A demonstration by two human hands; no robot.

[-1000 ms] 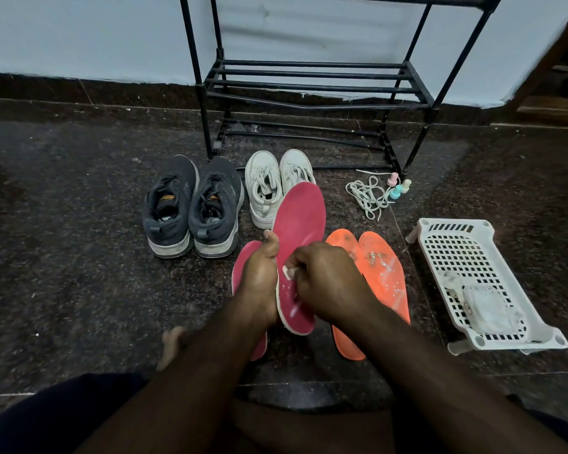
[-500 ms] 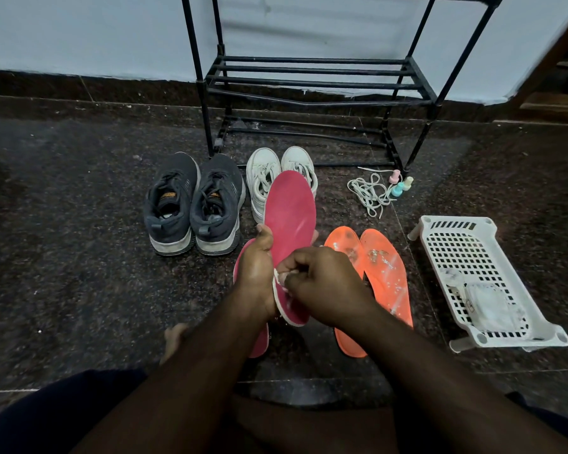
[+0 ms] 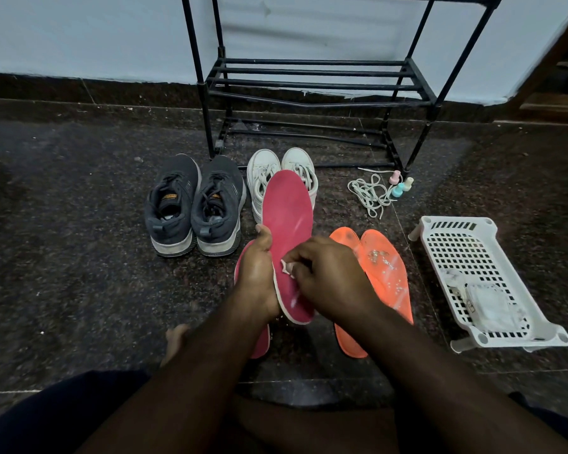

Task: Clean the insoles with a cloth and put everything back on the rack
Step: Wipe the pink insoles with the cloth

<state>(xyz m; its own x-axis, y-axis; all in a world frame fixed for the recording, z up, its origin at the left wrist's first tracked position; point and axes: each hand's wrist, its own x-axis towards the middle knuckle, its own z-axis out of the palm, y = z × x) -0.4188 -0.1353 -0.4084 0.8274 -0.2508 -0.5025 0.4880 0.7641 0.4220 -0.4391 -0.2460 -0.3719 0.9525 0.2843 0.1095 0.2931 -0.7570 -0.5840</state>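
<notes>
Dark speckled stone floor point(image 3: 79, 257) beneath and all round the left hand point(image 3: 256, 276) and right hand point(image 3: 328, 280), glossy in patches, crossed by a pale joint line nearer than the hands. Well beyond them, a pale bluish wall point(image 3: 79, 34) with a dark stone skirting point(image 3: 95, 90) along its foot. Straight ahead of the hands, against that wall, a black metal rack point(image 3: 309, 73) of slim bars, shelves bare. Far off past the right hand, brown woodwork point(image 3: 564, 77) at the edge. Dim, even light; faint shadows only.
</notes>
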